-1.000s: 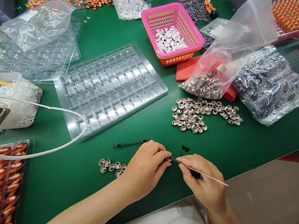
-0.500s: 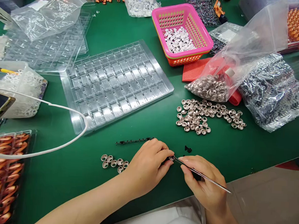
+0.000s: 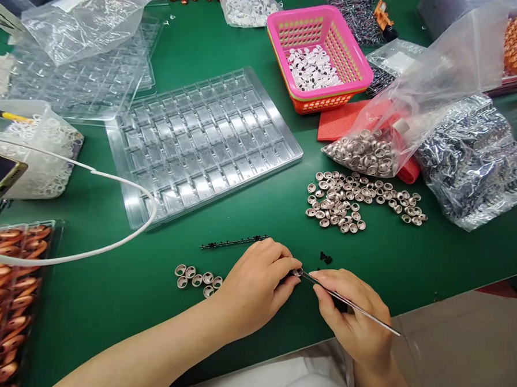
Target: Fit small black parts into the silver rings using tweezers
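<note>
Near the table's front edge, my left hand (image 3: 257, 289) pinches a small round metal cup (image 3: 298, 272) between thumb and forefinger. My right hand (image 3: 356, 311) is closed on a pair of thin metal tweezers (image 3: 352, 304), whose tips touch the cup; what they do inside it is too small to make out. Beyond my left hand lies a black plastic sprue strip (image 3: 232, 242). Several tiny black parts (image 3: 325, 258) lie just beyond my right hand. Left of my left wrist sits a small group of metal cups (image 3: 197, 279). A larger spread of the same cups (image 3: 349, 201) lies farther off.
A clear compartment tray (image 3: 213, 139) lies mid-table. Behind it stands a pink basket (image 3: 364, 78) with white ovals. To the right are a bag of metal cups (image 3: 368, 153) and a silvery bag (image 3: 476, 164). A white cable (image 3: 121, 241) loops at left above orange parts (image 3: 10, 296).
The view has shifted very slightly. Both hands, the cup and the tweezers stay in nearly the same position.
</note>
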Available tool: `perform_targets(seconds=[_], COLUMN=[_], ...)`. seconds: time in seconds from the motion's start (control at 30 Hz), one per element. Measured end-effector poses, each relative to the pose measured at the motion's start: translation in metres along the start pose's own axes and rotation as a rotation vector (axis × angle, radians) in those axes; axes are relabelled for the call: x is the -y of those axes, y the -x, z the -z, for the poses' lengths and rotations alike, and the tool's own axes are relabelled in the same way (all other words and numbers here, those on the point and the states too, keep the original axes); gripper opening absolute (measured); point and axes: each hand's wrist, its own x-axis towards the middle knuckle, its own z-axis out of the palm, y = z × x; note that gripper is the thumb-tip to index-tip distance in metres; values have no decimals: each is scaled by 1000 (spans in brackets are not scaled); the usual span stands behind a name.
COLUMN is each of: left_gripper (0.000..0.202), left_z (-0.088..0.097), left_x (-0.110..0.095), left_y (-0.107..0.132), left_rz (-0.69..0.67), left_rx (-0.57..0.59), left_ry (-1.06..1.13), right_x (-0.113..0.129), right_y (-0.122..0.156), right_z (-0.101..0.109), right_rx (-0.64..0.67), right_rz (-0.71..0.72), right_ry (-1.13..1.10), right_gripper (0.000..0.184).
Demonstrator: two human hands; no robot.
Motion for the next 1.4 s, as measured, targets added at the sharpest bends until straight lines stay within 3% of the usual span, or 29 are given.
perform_targets(seconds=[0.83, 1.4], left_gripper=[18, 18], left_z=[-5, -3], left_x=[1, 0], left_y=[2, 1], left_rz=[-40, -35], left_rx=[-35, -27], left_ry=[-6, 8], right_x=[0, 0], right_y=[-2, 2], right_z=[-1, -2], right_rx=[5, -32], right_rz=[49, 7], right_ry=[31, 16], right_gripper=[38, 39])
